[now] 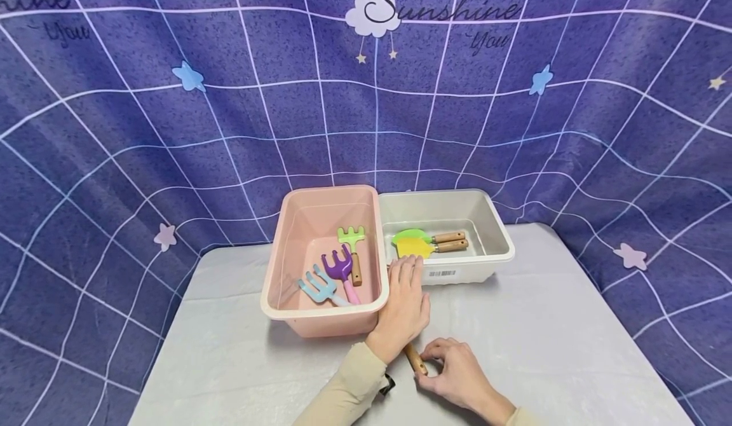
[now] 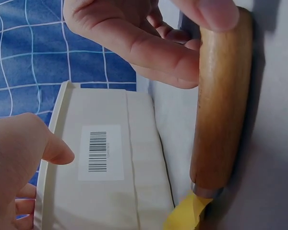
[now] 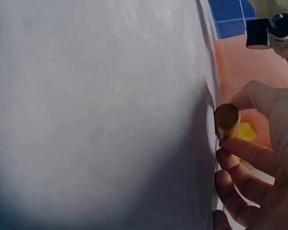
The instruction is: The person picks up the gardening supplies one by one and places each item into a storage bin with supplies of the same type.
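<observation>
My left hand (image 1: 403, 302) reaches over the front edge of the light grey bin (image 1: 474, 264), beside the pink bin's corner. Its fingers look straight and touch the grey rim. On the table below that hand lies a garden tool (image 2: 221, 110) with a wooden handle and a yellow head. The head's shape is mostly hidden. My right hand (image 1: 457, 372) pinches the handle's end between thumb and fingers. A yellow trowel (image 1: 413, 248) and a green trowel (image 1: 410, 235), both wooden-handled, lie inside the grey bin.
The pink bin (image 1: 326, 315) stands left of the grey one. It holds a green rake (image 1: 351, 236), a purple fork (image 1: 338, 266) and a light blue fork (image 1: 321, 289). A purple grid-patterned curtain (image 1: 366, 114) hangs behind the grey-covered table (image 1: 543, 337).
</observation>
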The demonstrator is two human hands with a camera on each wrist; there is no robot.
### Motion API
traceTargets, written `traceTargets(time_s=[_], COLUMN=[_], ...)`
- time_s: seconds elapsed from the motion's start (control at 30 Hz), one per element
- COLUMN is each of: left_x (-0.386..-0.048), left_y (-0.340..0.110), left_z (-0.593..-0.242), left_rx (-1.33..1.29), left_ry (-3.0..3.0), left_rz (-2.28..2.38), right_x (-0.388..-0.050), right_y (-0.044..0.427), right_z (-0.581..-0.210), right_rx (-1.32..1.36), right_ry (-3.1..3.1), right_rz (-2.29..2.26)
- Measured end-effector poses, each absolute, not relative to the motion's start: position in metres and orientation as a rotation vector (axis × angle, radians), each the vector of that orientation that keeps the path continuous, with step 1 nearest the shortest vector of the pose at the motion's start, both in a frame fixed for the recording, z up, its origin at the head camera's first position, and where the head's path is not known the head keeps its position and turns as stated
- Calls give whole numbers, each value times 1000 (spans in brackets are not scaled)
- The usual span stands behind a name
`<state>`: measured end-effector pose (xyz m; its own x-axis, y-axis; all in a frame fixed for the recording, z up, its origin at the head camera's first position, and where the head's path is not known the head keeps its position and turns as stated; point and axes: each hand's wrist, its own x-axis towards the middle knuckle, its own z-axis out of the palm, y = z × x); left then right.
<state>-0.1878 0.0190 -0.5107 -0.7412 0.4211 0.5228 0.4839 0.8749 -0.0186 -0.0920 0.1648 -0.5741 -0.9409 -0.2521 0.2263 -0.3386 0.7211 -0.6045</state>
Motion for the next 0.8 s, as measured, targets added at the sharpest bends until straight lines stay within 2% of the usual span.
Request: traceTargets(time_s=[0.43,0.8], left_x=[-188,-189], left_y=[18,17], left_z=[-511,-513], left_rx=[-661,-677], left_ry=[-2474,-2465], left_rz=[-160,-191], right_x=[-95,-109], right_y=[177,208], right_z=[-567,-564], right_rx=[267,117], right_ry=[-2864,-2913], right_rz=[955,1046])
